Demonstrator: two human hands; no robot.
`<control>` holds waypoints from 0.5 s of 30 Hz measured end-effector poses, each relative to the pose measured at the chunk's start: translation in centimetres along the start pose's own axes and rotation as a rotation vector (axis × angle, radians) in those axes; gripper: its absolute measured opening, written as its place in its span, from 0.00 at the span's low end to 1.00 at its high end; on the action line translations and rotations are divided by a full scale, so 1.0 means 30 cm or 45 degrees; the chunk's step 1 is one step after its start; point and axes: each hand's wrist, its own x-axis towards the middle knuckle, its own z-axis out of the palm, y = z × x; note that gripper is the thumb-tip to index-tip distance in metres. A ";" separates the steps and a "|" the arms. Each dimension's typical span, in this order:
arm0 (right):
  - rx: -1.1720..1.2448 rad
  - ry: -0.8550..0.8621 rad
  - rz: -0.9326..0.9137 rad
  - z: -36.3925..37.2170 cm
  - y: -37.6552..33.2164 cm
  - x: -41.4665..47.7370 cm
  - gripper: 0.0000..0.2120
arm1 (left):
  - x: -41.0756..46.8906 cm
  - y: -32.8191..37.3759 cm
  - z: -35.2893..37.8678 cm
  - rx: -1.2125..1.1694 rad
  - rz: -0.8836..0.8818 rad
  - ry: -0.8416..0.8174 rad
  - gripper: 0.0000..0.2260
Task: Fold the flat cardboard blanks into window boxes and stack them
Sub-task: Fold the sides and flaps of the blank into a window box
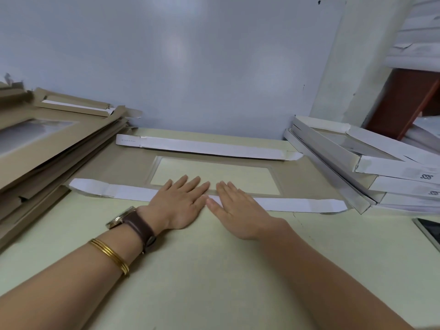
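Observation:
A brown cardboard blank (pixel 114 167) with a clear window (pixel 214 173) lies flat on the table in front of me. Its near long flap (pixel 285 204) is folded over, white side up, and its far flap (pixel 202 146) is folded the same way. My left hand (pixel 181 201) and my right hand (pixel 235 208) press side by side on the middle of the near flap, fingers straight. A pile of flat brown blanks (pixel 47 144) sits at the left. Folded white window boxes (pixel 381 167) are stacked at the right.
The pale green table (pixel 214 270) runs up to a grey-blue wall (pixel 190 67). A dark flat device (pixel 431 232) lies at the right edge. A red-brown piece of furniture (pixel 404 98) and white stacked material stand at the far right.

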 end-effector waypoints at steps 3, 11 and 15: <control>0.009 -0.018 0.034 -0.016 0.078 -0.025 0.36 | -0.018 -0.044 -0.008 -0.005 -0.058 -0.007 0.23; -0.006 0.019 0.224 -0.069 0.347 -0.145 0.30 | -0.068 -0.188 -0.018 0.002 -0.195 -0.006 0.24; -0.018 0.017 0.272 -0.095 0.436 -0.195 0.26 | -0.078 -0.264 -0.024 0.014 -0.264 -0.019 0.24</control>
